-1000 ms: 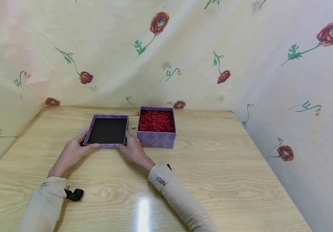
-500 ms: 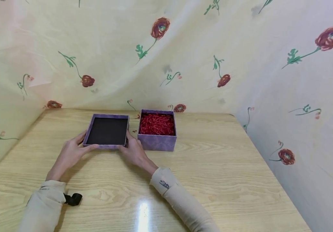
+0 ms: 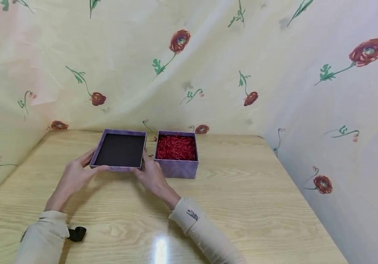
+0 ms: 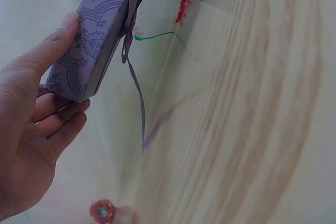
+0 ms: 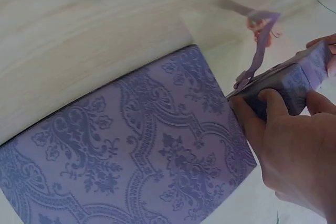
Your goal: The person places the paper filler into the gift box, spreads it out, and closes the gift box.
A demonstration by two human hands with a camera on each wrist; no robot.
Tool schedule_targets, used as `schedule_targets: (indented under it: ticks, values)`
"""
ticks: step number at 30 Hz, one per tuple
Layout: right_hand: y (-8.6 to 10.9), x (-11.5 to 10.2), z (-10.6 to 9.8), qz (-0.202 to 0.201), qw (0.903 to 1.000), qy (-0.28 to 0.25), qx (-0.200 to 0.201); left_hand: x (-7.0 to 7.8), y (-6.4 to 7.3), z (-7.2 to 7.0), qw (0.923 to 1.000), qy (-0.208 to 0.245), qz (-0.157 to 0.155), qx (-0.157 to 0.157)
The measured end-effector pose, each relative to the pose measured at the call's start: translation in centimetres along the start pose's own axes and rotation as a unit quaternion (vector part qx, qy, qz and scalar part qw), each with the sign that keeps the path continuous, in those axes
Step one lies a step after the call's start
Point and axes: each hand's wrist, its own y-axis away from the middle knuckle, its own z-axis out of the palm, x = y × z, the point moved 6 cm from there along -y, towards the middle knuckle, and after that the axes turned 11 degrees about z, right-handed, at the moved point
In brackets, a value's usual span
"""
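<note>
A square purple box lid (image 3: 119, 150) with a black inside faces up in the head view, held level by both hands above the table. My left hand (image 3: 73, 176) grips its front left corner, thumb on the outer wall and fingers beneath. At the front right corner my right hand (image 3: 152, 179) pinches the lid. A purple ribbon (image 4: 135, 72) hangs from the lid's underside in the left wrist view. Right of the lid stands the purple box (image 3: 177, 169), filled with red shredded paper (image 3: 176, 147). Its patterned wall fills much of the right wrist view, close to my right hand.
The light wooden table (image 3: 241, 205) extends to the right and in front. Floral fabric (image 3: 126, 73) hangs behind and along both sides. A few red paper shreds (image 4: 184, 9) lie behind, between lid and box.
Both hands have lifted the lid slightly off the table, and it looks a little larger. The head view has tilted up, so the box and table sit lower. Both hands keep their hold.
</note>
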Motion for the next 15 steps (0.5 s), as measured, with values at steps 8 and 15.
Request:
schedule_targets:
  ticks: [8, 15]
  values:
    - [0.4, -1.1, -1.0, -0.023, 0.9996, 0.009, 0.014, 0.9, -0.3, -0.5, 0.9999, 0.006, -0.006, 0.011]
    - [0.6, -1.6, -1.8, -0.032, 0.9992, 0.011, 0.020, 1.6, -0.4, -0.7, 0.9997, 0.006, 0.002, 0.024]
